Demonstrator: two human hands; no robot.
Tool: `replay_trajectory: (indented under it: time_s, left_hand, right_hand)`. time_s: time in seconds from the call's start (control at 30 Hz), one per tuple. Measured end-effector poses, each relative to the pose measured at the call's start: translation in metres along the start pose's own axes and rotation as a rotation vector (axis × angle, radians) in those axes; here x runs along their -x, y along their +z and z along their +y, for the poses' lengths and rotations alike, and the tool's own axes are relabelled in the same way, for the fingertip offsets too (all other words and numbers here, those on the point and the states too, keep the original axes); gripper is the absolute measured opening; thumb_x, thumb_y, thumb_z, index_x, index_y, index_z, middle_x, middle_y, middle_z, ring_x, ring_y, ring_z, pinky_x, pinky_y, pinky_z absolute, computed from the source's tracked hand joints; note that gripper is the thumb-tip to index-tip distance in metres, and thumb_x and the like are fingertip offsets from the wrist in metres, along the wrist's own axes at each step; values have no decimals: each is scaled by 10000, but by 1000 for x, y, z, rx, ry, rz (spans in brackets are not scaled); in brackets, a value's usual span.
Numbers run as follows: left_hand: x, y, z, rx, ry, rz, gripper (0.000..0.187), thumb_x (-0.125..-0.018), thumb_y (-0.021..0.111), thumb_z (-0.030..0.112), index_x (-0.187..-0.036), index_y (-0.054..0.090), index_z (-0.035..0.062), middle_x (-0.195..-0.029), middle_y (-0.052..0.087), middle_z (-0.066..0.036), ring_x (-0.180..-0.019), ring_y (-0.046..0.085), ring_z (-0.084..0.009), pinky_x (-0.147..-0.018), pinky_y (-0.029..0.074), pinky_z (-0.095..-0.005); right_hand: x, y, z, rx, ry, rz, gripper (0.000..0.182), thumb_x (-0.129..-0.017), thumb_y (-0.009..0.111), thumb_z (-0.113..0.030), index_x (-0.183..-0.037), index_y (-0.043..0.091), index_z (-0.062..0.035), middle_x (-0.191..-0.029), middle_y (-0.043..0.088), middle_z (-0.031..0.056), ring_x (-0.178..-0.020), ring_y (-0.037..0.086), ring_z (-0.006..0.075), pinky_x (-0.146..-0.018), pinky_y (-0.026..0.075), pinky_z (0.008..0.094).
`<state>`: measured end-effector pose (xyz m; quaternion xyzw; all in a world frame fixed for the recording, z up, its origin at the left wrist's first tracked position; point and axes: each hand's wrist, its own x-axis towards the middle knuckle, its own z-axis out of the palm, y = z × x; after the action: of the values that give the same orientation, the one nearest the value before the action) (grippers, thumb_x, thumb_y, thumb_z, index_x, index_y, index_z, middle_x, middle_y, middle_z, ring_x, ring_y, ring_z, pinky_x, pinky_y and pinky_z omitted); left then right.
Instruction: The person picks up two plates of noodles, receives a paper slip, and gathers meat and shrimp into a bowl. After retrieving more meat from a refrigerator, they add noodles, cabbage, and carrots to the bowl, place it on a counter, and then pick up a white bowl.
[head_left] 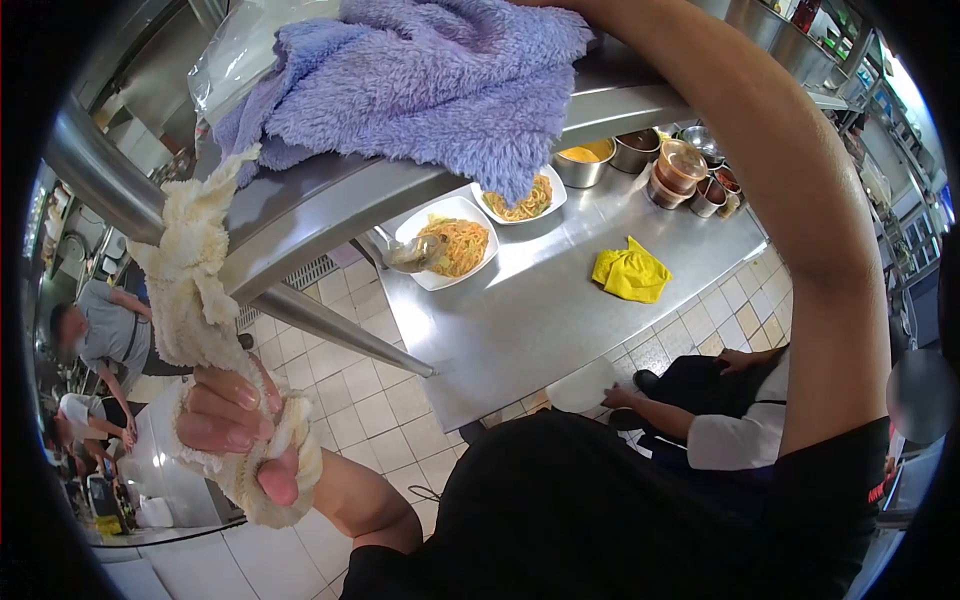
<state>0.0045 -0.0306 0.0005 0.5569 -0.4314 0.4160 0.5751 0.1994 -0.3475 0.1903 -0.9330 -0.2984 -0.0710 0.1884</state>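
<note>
The left grip [238, 425] is curled closed, while the right arm [765, 130] reaches forward, bent.

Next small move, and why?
Probably draw the lavender towel back onto the steel shelf: its corner hangs past the edge, overlapping one dish of noodles in this view, so it might drop lint. The right arm already reaches that way.

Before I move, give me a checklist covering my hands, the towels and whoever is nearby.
1. Left hand closed on the cream towel: ok.
2. Right hand's grip: cannot tell, the hand is out of view.
3. Purple towel wholly on the shelf: not ok, a corner hangs over the edge.
4. Yellow cloth flat on the steel table: not ok, it is crumpled.
5. Nobody beside the table: not ok, a co-worker is there.
</note>
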Motion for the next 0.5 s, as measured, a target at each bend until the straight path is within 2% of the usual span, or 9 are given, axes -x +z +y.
replay_trajectory:
  time_s: [0.13, 0.2, 0.23, 0.3, 0.33, 0.4, 0.5]
  left_hand:
    - [0, -1, -2, 20, 16, -26, 568, -663, 798, 536, -872, 448, 141, -734, 466, 34, -862, 460, -146, -613, 438, -242]
    - [2, 3, 0, -36, -3, 113, 653, -565, 840, 557, -819, 402, 145, -686, 457, 39, -766, 470, -149, -576, 423, -240]
    - [2, 4, 2, -34, -4, 113, 653, -565, 840, 557, -819, 402, 145, -686, 457, 39, -766, 470, -149, -576, 423, -240]
    - [2, 6, 4, 0, -54, 135, 641, -577, 838, 555, -812, 404, 146, -695, 460, 34, -770, 469, -149, -640, 416, -265]
    - [3, 5, 3, 0, -53, 137, 641, -577, 838, 555, -812, 404, 146, -695, 460, 34, -770, 469, -149, -640, 416, -265]
    - [4, 3, 0, -42, -1, 125, 626, -589, 838, 549, -803, 405, 149, -697, 450, 33, -775, 465, -146, -719, 398, -287]
    - [1, 9, 4, -30, -38, 129, 619, -593, 839, 545, -798, 406, 152, -692, 436, 35, -762, 462, -146, -744, 380, -296]
  right_hand:
    - [-1, 0, 1, 22, -7, 15, 833, -917, 286, -682, -1051, 666, 47, -1098, 629, 267, -1051, 593, 367, -941, 435, 406]
    - [-2, 1, 2, 34, -4, 15, 833, -918, 286, -682, -1054, 665, 46, -1099, 628, 267, -1047, 595, 368, -941, 435, 407]
    - [-3, 1, 2, 37, -7, 14, 833, -917, 286, -684, -1060, 664, 45, -1102, 627, 267, -1049, 593, 368, -941, 436, 409]
    - [-2, 0, 2, 44, -11, 13, 833, -916, 286, -685, -1065, 663, 43, -1105, 626, 266, -1052, 592, 368, -941, 436, 411]
    - [-1, 0, 1, 28, -7, 11, 836, -914, 287, -689, -1070, 661, 43, -1109, 624, 266, -1055, 591, 365, -940, 437, 410]
    - [-1, 0, 0, 14, -5, 9, 839, -912, 289, -692, -1075, 660, 43, -1112, 623, 265, -1059, 589, 362, -939, 437, 409]
    - [2, -2, -1, -6, -12, -11, 850, -906, 292, -702, -1077, 658, 46, -1116, 622, 263, -1063, 588, 357, -939, 438, 406]
